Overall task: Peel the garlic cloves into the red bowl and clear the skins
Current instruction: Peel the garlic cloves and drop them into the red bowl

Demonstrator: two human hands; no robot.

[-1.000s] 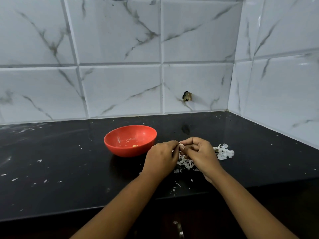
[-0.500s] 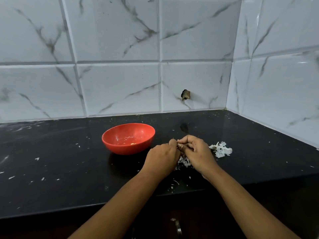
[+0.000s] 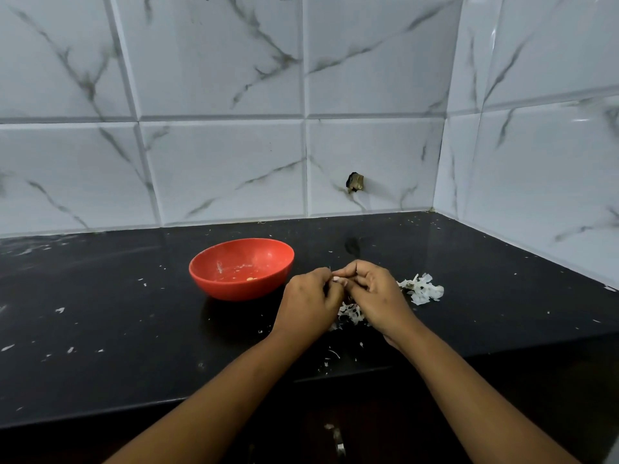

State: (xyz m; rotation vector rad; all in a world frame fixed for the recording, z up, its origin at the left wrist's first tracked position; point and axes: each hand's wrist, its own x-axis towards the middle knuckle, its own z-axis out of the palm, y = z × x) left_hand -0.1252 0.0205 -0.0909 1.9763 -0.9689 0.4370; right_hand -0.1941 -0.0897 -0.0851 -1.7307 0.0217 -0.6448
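Head view: your left hand (image 3: 308,304) and right hand (image 3: 376,296) pinch a garlic clove (image 3: 339,280) right of the red bowl (image 3: 241,286), near the counter (image 3: 117,346) front edge.

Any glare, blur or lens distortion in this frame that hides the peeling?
Head view: wide-angle lens bows the tile joints; glossy black counter reflects the wall; no blur on left hand or right hand, whose fingers hide most of the garlic clove; foreground is dim.
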